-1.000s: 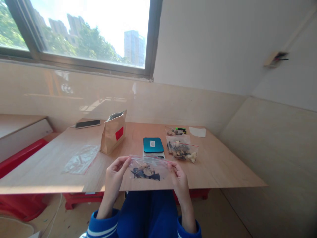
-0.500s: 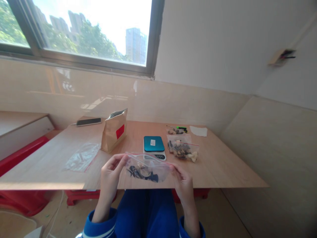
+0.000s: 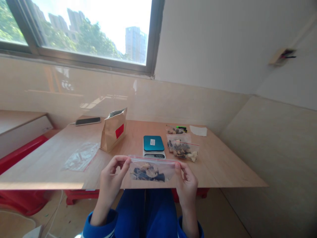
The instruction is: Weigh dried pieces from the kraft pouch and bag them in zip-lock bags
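Below a bright window [image 3: 96, 36], a wooden table [image 3: 220, 168] bears a blue-topped scale [image 3: 153, 144] between a brown pouch [image 3: 112, 132] and filled bags [image 3: 182, 151]. Over its near edge, the left hand [image 3: 112, 174] and right hand [image 3: 187, 180] pinch opposite top ends of a clear bag [image 3: 153, 169] between thumb and fingers. Its dark and tan pieces [image 3: 148, 174] may be dried mushrooms; the view is hazy.

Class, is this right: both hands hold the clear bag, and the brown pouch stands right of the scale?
Wrong side: the head view shows the brown pouch left of the scale. The left hand and right hand do hold the clear bag.
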Action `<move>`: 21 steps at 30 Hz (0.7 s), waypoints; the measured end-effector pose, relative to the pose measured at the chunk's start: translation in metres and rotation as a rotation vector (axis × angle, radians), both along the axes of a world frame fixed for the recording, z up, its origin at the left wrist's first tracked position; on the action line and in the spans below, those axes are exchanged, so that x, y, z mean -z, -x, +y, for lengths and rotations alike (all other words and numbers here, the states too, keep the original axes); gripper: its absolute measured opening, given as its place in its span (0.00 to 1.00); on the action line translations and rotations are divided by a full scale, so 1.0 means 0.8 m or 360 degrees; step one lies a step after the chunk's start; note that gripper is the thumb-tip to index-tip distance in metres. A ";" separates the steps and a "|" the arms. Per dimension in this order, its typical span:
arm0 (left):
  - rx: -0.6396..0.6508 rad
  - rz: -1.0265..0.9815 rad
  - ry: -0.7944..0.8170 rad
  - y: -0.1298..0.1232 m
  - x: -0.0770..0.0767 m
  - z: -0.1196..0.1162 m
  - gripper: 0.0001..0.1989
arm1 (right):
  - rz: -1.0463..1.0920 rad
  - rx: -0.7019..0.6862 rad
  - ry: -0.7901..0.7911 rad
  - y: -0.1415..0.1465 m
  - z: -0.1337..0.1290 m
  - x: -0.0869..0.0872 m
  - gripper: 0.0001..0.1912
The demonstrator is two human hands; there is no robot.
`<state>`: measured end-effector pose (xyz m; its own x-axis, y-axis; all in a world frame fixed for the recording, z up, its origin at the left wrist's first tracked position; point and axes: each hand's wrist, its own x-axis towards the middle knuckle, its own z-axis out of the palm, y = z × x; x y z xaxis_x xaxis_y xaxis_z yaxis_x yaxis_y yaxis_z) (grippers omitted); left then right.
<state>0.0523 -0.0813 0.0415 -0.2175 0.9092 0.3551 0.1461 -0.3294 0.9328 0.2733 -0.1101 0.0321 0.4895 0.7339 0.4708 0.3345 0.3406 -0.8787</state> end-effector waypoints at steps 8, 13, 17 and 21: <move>-0.0039 -0.0364 0.0011 -0.031 -0.007 -0.006 0.13 | 0.0466 -0.0143 0.0015 0.031 0.007 -0.003 0.19; 0.0024 -0.0647 0.0085 -0.039 -0.001 -0.005 0.14 | 0.0658 -0.0458 -0.0049 0.054 0.017 0.004 0.16; 0.0104 -0.0609 0.0120 -0.034 0.003 -0.003 0.15 | 0.0783 -0.0526 0.0163 0.051 0.019 0.009 0.16; 0.0102 -0.0532 0.0138 -0.031 0.001 -0.003 0.15 | 0.0723 -0.0548 0.0200 0.045 0.019 0.007 0.16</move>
<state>0.0768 -0.0838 0.0410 -0.2501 0.9484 0.1949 -0.1908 -0.2456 0.9504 0.2371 -0.0948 0.0268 0.3453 0.9232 0.1687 -0.1968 0.2470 -0.9488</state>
